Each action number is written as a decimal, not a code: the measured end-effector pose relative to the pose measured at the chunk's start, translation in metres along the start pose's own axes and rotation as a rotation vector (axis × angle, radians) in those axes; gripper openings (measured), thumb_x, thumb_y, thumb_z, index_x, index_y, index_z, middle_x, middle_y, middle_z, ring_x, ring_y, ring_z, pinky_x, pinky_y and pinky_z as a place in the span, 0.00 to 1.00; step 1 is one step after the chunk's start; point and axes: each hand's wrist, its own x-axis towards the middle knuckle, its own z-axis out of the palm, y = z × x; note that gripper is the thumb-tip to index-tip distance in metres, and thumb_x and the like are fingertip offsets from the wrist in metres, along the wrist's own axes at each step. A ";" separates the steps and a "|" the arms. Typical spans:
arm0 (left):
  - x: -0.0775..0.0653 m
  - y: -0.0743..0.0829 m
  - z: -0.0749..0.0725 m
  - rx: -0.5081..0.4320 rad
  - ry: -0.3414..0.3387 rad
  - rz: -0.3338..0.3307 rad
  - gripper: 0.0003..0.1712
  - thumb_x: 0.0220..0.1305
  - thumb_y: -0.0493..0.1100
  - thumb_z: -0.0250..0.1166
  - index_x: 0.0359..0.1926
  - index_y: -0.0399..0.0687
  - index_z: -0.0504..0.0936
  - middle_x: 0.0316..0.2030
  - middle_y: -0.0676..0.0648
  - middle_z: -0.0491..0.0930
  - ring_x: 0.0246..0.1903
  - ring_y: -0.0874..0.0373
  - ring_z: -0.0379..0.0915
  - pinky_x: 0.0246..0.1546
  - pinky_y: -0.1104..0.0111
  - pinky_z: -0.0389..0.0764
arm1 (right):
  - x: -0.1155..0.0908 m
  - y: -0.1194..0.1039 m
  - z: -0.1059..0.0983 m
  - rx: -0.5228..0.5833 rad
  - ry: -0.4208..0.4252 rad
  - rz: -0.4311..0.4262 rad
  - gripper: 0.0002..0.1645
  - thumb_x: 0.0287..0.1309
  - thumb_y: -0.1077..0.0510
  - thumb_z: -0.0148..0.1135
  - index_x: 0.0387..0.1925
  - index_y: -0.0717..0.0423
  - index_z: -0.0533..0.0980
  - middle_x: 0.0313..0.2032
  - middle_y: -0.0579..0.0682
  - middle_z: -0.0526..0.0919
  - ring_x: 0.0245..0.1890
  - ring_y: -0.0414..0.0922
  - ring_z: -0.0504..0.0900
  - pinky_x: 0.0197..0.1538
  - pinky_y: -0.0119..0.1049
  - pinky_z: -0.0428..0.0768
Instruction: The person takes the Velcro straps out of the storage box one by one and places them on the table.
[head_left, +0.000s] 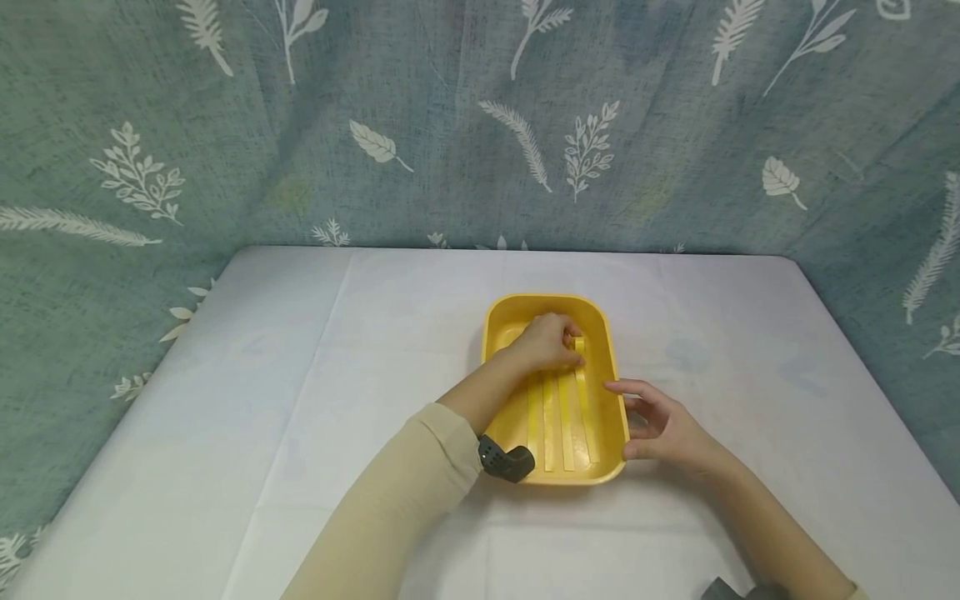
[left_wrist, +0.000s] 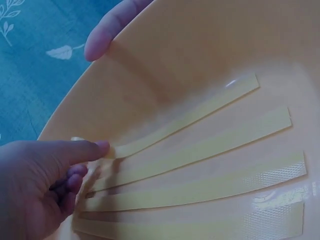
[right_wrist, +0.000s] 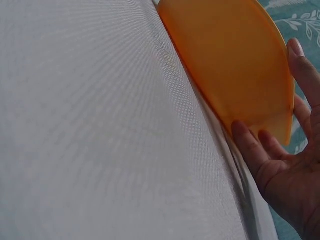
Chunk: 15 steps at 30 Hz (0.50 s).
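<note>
A yellow plastic tray (head_left: 555, 481) with rounded corners rests on the white cloth. Several narrow yellow strips (left_wrist: 190, 185) lie lengthwise along its floor, flat and side by side. Inside the tray, my left hand (head_left: 551, 340) pinches the far end of the rightmost strip (left_wrist: 195, 115) between thumb and fingers. That end is raised, while the rest of the strip stays down. My right hand (head_left: 663, 427) holds the tray's right wall from outside, one finger hooked on the rim. In the right wrist view, its other fingers (right_wrist: 250, 145) touch the outer wall.
A white cloth (head_left: 375, 333) covers the table around the tray. Green-blue fabric with white leaf prints (head_left: 450, 125) hangs behind and at both sides. A black wrist device (head_left: 506, 460) on my left arm overlaps the tray's near left corner.
</note>
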 end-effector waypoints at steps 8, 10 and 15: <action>0.000 0.001 -0.001 -0.410 -0.027 -0.021 0.27 0.55 0.34 0.69 0.57 0.34 0.74 0.31 0.47 0.74 0.24 0.61 0.73 0.29 0.74 0.80 | 0.000 0.001 0.000 0.021 0.001 -0.003 0.39 0.52 0.68 0.67 0.65 0.58 0.63 0.64 0.47 0.64 0.55 0.40 0.75 0.48 0.38 0.81; 0.000 0.002 -0.001 -0.505 -0.031 -0.031 0.27 0.56 0.31 0.66 0.58 0.33 0.73 0.30 0.46 0.73 0.22 0.60 0.74 0.29 0.72 0.82 | 0.000 0.002 -0.001 0.026 -0.002 -0.009 0.39 0.52 0.68 0.66 0.65 0.59 0.63 0.64 0.48 0.64 0.55 0.40 0.75 0.48 0.38 0.81; -0.001 0.003 -0.004 -0.607 -0.029 -0.058 0.24 0.57 0.29 0.64 0.56 0.33 0.75 0.29 0.45 0.75 0.21 0.59 0.76 0.29 0.69 0.83 | 0.000 0.002 0.000 0.034 0.000 0.001 0.40 0.52 0.67 0.67 0.66 0.62 0.61 0.65 0.50 0.63 0.56 0.40 0.74 0.48 0.39 0.81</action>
